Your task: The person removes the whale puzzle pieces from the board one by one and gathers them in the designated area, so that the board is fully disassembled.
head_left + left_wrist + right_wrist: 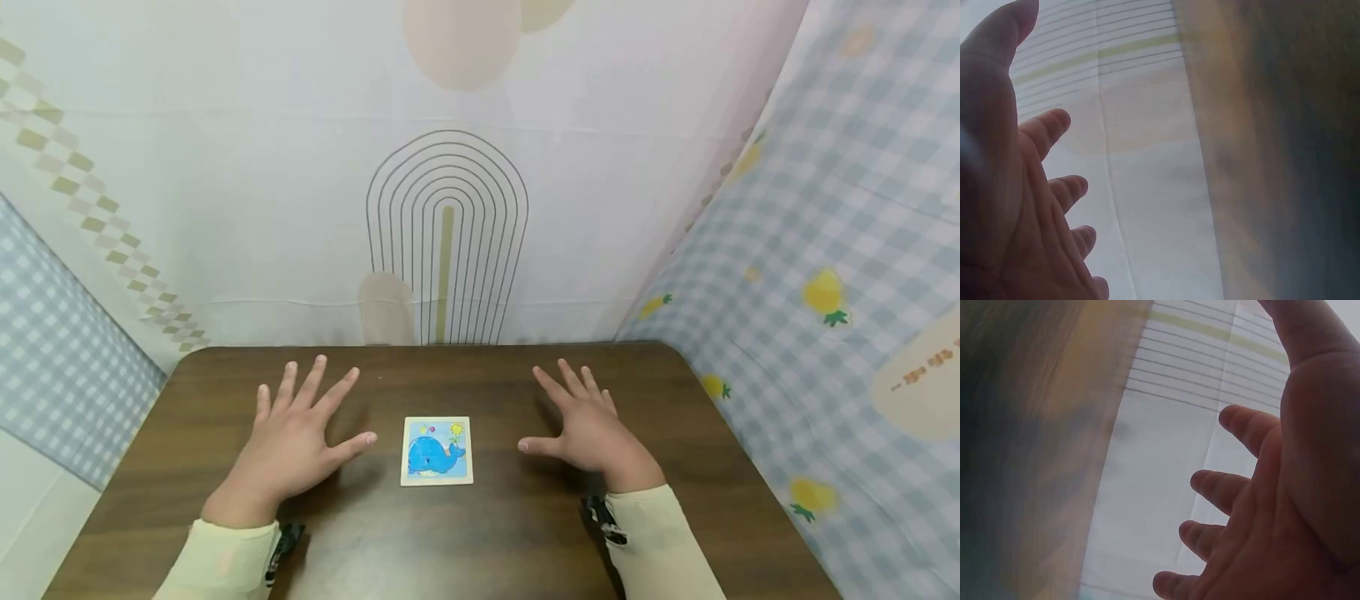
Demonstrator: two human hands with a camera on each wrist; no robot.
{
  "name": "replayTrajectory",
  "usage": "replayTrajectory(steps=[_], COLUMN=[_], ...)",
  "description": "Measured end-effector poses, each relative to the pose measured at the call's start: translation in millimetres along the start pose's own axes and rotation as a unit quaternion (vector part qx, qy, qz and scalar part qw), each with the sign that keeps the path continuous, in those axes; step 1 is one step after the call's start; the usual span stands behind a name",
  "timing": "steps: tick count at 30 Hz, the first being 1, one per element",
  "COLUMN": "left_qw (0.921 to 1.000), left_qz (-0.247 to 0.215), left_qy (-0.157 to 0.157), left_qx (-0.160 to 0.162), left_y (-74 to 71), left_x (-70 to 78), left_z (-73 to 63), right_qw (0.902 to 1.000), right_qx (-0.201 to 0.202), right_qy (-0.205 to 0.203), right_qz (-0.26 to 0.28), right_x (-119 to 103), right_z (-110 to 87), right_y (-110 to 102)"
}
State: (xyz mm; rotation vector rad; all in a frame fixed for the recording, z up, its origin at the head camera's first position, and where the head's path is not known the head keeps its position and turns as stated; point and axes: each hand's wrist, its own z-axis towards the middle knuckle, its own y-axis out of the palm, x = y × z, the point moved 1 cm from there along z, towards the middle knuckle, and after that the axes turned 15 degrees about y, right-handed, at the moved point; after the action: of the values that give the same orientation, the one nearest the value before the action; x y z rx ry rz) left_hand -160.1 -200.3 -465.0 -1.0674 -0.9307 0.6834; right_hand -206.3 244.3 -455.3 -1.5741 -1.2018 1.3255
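Note:
A square jigsaw puzzle (437,452) with a pale frame lies flat on the dark wooden table, its picture a blue whale under a yellow sun. To its left, my left hand (288,450) is spread palm down over the table, fingers apart and holding nothing. On the other side my right hand (592,433) is spread the same way, also holding nothing. Neither hand touches the puzzle. Both wrist views show the palms, the left palm (1029,212) and the right palm (1272,519), with straight, separated fingers.
The brown table (450,550) has rounded far corners. Behind it hangs a white cloth (262,208) printed with arches. Checked blue cloth (787,333) with pineapples drapes along the right side, and more checked cloth (60,333) hangs at the left.

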Motion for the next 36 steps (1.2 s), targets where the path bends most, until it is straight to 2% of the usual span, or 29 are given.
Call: replayTrajectory(steps=[5, 12, 19, 28, 36], left_qw=[0.9998, 0.9991, 0.9982, 0.9951, 0.9916], left_qz=[0.004, -0.011, -0.023, -0.044, -0.047], left_qy=[0.016, 0.030, 0.044, 0.015, 0.007], left_qx=[-0.009, -0.028, -0.032, -0.087, -0.121], left_y=[2.0, 12.7, 21.4, 32.6, 39.9], left_x=[7.8, 23.3, 36.9, 47.5, 47.8], left_z=[6.6, 17.5, 24.7, 27.1, 27.2], right_qw=[0.9997, 0.9956, 0.9885, 0.9827, 0.9761], right_qx=[-0.007, 0.013, 0.026, 0.003, -0.029], right_qy=[-0.021, -0.091, -0.143, -0.177, -0.205], right_qz=[-0.004, -0.017, -0.042, -0.056, -0.066], right_x=[-13, -42, -68, -98, -125], right_z=[2.5, 3.6, 5.5, 6.1, 7.8], right_y=[0, 1, 4, 13, 29])
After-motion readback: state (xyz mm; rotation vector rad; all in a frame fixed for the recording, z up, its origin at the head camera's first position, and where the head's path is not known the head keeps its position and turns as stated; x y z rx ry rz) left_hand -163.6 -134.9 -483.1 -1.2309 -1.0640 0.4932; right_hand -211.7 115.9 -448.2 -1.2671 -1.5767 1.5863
